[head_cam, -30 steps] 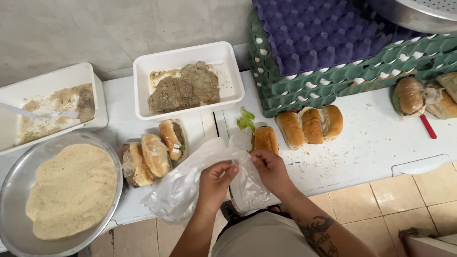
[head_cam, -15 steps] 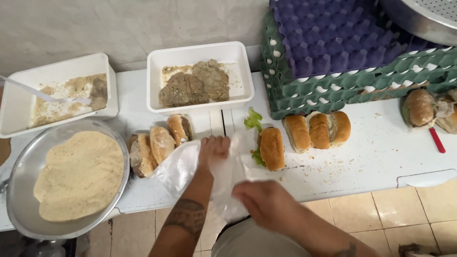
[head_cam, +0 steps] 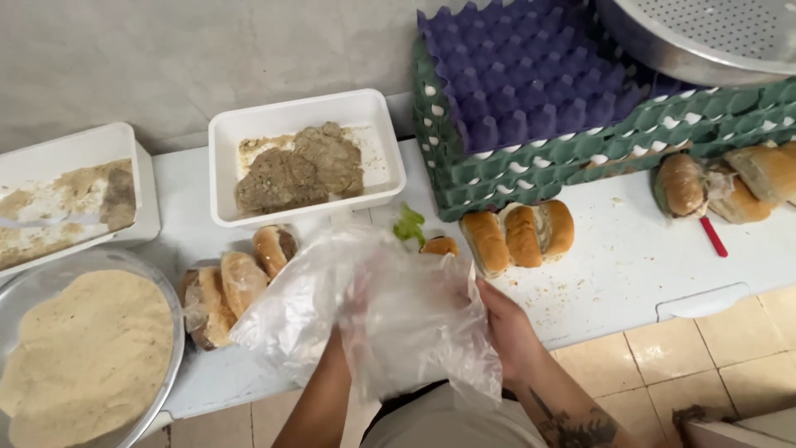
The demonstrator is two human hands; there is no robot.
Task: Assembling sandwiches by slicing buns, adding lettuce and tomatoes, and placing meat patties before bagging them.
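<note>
Right hand (head_cam: 506,328) grips edge of clear, crumpled plastic bag (head_cam: 390,307), fingers closed on film. Left hand (head_cam: 352,319) inside bag; finger state cannot be told. Filled bread roll (head_cam: 439,245) just behind.

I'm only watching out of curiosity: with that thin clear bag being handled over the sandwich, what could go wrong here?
The plastic bag hides the left hand, so the filled roll with its lettuce might get knocked or lose filling. The right hand grips thin film that could tear. The bagged rolls lie near the counter's edge.

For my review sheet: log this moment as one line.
left hand: inside clear plastic bag | right hand: holding bag edge | filled bread roll: behind bag, on white counter
</note>
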